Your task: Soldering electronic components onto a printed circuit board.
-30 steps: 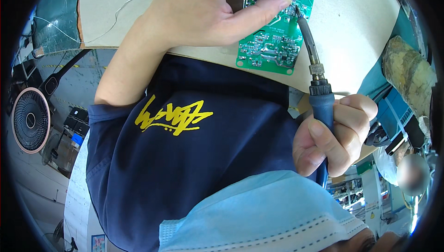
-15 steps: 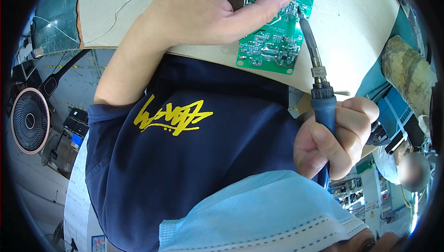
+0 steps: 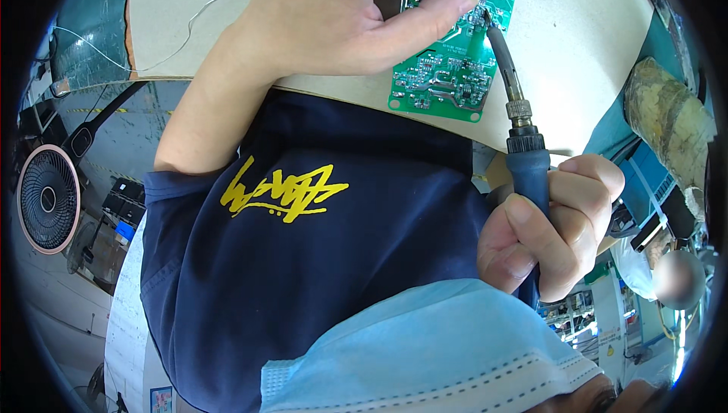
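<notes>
A green circuit board crowded with small parts and shiny solder points lies on the table's near edge. Over its upper part, my left hand is closed in a pinch on a thin solder wire, which trails off to the left behind the wrist. My right hand wraps round the blue handle of a soldering iron. The iron points up and slightly left, its dark tip at the board close to my left thumb. Whether tip and wire touch is too small to tell.
The pale work sheet lies over a green mat. At the right stand a worn, brownish wrapped object and a blue box-like item. A round fan is at the left. Another person appears far right.
The soldering iron has shifted slightly up and left, along with small movement of my right hand. My left hand, the solder wire and the board look unmoved.
</notes>
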A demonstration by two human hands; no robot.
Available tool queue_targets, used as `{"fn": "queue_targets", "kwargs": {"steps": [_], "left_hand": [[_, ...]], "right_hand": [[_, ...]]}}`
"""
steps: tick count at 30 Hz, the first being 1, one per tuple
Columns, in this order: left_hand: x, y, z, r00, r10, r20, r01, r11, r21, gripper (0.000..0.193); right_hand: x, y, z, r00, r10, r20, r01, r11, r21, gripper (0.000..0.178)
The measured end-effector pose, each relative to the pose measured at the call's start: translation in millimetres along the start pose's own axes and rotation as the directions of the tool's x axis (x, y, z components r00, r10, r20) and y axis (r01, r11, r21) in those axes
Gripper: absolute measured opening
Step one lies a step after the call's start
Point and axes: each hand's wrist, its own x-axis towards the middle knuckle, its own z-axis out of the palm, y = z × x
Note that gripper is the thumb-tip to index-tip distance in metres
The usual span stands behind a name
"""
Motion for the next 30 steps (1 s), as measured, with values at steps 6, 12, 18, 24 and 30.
{"fn": "queue_targets", "kwargs": {"steps": [6,12,18,24,30], "left_hand": [[-3,-1,2,1.0,-0.023,-0.018,0.023,1.0,-0.018,0.016],[0,0,0,1.0,0.001,0.008,-0.001,1.0,0.013,0.017],[2,3,-3,1.0,-0.002,0.027,0.002,1.0,0.021,0.017],[1,1,4,0.999,0.03,-0.035,-0.03,1.0,-0.002,0.017],[0,0,0,1.0,0.007,0.004,-0.007,1.0,0.003,0.018]], "right_hand": [[-6,9,6,0.974,-0.094,-0.208,0.065,0.988,-0.143,0.024],[-6,5,8,0.985,-0.017,-0.171,0.009,0.999,-0.046,0.021],[1,4,8,0.995,-0.042,-0.091,0.041,0.999,-0.012,0.03],[5,2,6,0.999,-0.043,-0.031,0.042,0.999,-0.034,0.031],[6,-5,-1,0.999,-0.001,0.054,0.004,0.998,-0.067,0.03]]}}
